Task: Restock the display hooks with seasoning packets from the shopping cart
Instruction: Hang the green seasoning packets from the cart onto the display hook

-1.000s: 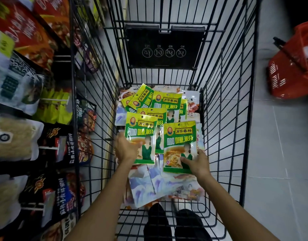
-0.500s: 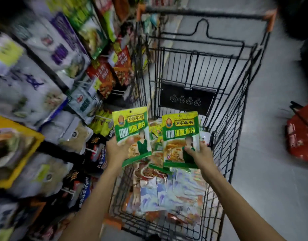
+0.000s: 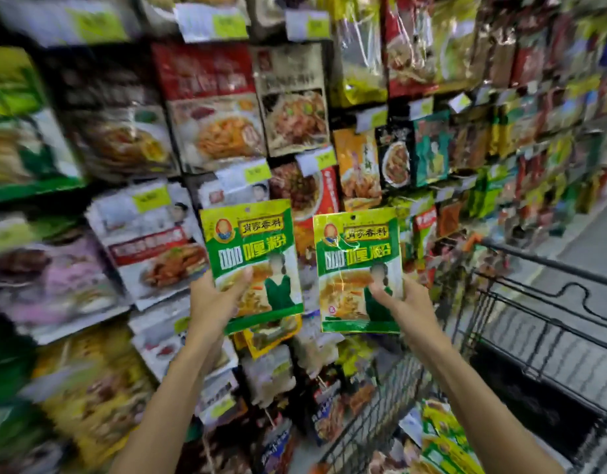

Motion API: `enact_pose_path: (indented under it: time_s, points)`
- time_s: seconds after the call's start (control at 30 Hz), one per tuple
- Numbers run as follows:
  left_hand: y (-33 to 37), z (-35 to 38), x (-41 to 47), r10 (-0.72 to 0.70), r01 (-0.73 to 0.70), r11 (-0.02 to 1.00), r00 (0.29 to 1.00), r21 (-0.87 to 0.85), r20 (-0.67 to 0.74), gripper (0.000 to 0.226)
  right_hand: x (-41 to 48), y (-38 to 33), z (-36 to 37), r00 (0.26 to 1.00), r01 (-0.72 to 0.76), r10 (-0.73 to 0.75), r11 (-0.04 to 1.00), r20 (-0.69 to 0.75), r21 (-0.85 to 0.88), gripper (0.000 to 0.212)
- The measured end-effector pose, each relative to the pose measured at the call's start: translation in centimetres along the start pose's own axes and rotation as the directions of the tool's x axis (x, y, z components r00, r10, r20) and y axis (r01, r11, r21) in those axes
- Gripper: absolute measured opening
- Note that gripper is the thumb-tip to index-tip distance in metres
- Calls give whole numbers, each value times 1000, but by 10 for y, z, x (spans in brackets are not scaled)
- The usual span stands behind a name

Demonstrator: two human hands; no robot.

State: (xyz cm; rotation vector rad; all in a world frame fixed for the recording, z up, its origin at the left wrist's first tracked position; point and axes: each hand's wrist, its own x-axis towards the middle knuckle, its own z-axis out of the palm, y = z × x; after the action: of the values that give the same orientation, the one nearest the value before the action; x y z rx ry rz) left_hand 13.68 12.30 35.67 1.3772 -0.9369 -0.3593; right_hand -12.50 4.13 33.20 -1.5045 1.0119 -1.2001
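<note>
both packets (image 3: 251, 254) raised from cart (image 3: 541, 336), now facing display (image 3: 209, 107)

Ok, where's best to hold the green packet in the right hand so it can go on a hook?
Its lower right corner, from below, as the right hand pinches it now. The green packet stands upright, front toward the camera, so that grip leaves the hang hole at top centre clear.

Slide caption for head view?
Left hand grips left curry powder packet, right hand grips right curry powder packet, before seasoning display; shopping cart at right.
</note>
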Motion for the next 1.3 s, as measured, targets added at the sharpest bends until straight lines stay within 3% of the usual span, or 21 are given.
enact_pose_path:
  time_s: [0.17,0.27,0.37,0.5,0.53,0.6,0.63,0.67,0.83,0.93,1.17,1.3]
  points:
    - [69,-107,9,118,-118,993,969,14,-218,10,16,-83,90,963,195,-208,977,173,86,10]
    - [98,-166,12,160,-156,987,929,40,-334,10,23,-120,146,923,259,-296,950,247,173,52]
    - [119,-217,15,189,-170,982,888,81,-420,12,27,-150,199,889,258,-329,934,319,245,44]
    - [139,-273,22,225,-171,974,838,151,-498,27,27,-185,265,840,232,-341,929,422,288,62]
    - [142,-287,26,233,-172,971,826,165,-514,28,26,-193,280,831,218,-337,930,443,297,58]
    - [149,-312,36,230,-164,972,808,168,-543,35,31,-205,306,814,203,-341,925,469,320,16]
    - [152,-323,40,212,-152,976,805,153,-554,44,34,-212,316,807,187,-343,920,480,343,6]
    - [155,-332,45,199,-146,980,804,137,-561,49,38,-217,326,807,178,-343,918,480,355,11]
    - [163,-350,59,250,-166,967,767,194,-590,43,45,-245,351,841,100,-267,932,472,349,22]
    - [165,-350,65,286,-192,957,736,216,-613,16,53,-257,361,835,64,-223,947,503,315,12]
    - [164,-345,78,264,-198,965,750,175,-607,15,67,-266,371,827,12,-178,954,534,299,11]
    - [165,-342,84,276,-207,961,759,184,-589,13,72,-270,372,827,-44,-149,944,542,327,31]
